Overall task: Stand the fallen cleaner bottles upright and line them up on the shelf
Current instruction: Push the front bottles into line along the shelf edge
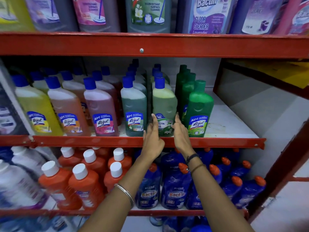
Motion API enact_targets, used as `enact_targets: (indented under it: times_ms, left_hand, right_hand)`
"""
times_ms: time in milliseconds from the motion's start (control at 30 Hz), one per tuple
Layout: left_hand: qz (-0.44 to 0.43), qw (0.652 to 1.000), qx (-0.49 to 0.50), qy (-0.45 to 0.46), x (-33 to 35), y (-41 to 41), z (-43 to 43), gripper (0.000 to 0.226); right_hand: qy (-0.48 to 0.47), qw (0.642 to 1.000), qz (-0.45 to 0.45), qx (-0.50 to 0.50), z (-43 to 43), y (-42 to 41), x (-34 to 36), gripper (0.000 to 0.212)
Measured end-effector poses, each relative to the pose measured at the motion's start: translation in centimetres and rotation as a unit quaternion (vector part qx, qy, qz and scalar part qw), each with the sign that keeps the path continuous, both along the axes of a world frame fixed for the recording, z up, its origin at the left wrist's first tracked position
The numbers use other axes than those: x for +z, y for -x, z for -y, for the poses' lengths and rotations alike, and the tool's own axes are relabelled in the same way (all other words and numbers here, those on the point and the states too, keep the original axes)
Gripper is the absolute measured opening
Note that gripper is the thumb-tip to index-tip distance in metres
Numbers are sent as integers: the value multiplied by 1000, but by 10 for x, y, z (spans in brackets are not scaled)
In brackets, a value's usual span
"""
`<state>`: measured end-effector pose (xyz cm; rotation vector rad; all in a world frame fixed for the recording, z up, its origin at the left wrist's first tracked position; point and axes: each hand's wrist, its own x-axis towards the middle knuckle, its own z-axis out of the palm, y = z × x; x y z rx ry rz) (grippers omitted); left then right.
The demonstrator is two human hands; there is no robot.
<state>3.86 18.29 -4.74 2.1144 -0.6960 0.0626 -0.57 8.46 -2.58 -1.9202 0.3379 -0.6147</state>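
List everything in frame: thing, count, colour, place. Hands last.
Pale green Bactin bottle: 1, blue cap, upright, middle shelf front, between both hands.
Lizol bottles: several rows, yellow, orange, pink, dark green, blue caps, middle shelf left.
Green-capped bottles: one row, green, middle shelf right.
Large cleaner bottles: several, mixed colours, top shelf.
Orange bottles: several, white caps, lower shelf left.
Blue Bactin bottles: many, orange caps, lower shelf right.
Shelf rails: red.
Left hand: open, at bottle's left side.
Right hand: open, at bottle's right side.

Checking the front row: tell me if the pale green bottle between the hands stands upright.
Upright: the pale green bottle stands on its base, blue cap on top.
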Motion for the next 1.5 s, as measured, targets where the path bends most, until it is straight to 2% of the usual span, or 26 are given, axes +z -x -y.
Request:
enact_targets:
  times_ms: [233,467,567,633,700,767,867,933,1100,1333,1500]
  left_hand:
    - [46,999,1,8,-1,17,-5,91]
    - [38,999,-12,16,0,17,-10,89]
    - [46,999,6,15,1,13,-19,77]
    - [69,992,65,79,3,10,-31,62]
    - [92,976,121,158,2,6,-46,59]
    - [94,967,138,192,3,-3,-61,66]
    - [52,983,96,149,6,-19,-75,79]
    - [33,992,58,111,7,-28,-79,83]
    - [9,999,11,40,7,-41,-82,97]
    - [16,1000,9,8,12,-36,-94,94]
    - [32,999,7,2,11,-28,-99,94]
  right_hand:
    - [16,1000,16,-21,-6,13,-4,53]
    - [48,999,-7,-19,-5,13,-7,55]
    - [28,999,-4,-42,-8,13,-13,51]
    - [-7,994,43,-104,-18,18,-25,49]
    - [8,979,143,-144,-35,25,-35,44]
    - [45,976,188,-104,-54,24,-39,43]
    - [31,992,118,18,-76,2,-24,56]
    - [26,997,56,42,-86,-14,-16,55]
    - [34,999,-4,18,-91,-36,-9,55]
    - [5,1000,23,-19,-96,-40,-9,64]
    - [47,997,25,-54,-96,-37,-16,48]
